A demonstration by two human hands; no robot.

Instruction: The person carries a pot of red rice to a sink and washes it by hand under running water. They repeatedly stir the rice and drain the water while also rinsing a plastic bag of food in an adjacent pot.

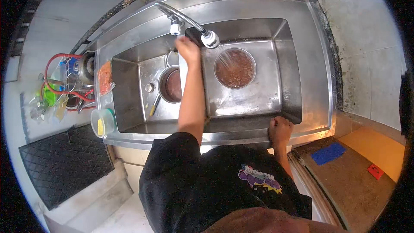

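In this metal sink (265, 97), aim water (226, 58) inside the bowl (255, 70); left hand (188, 50), right hand (281, 130): their grip I cannot tell.

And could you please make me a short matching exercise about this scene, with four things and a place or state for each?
Things:
1. Left hand
2. Spray head
3. Plastic tub
4. Right hand

Places or states:
A. At the front left corner of the sink
B. On the front edge, towards the right
C. Close by the tap
D. Letting out water

Pairs: 1-C, 2-D, 3-A, 4-B
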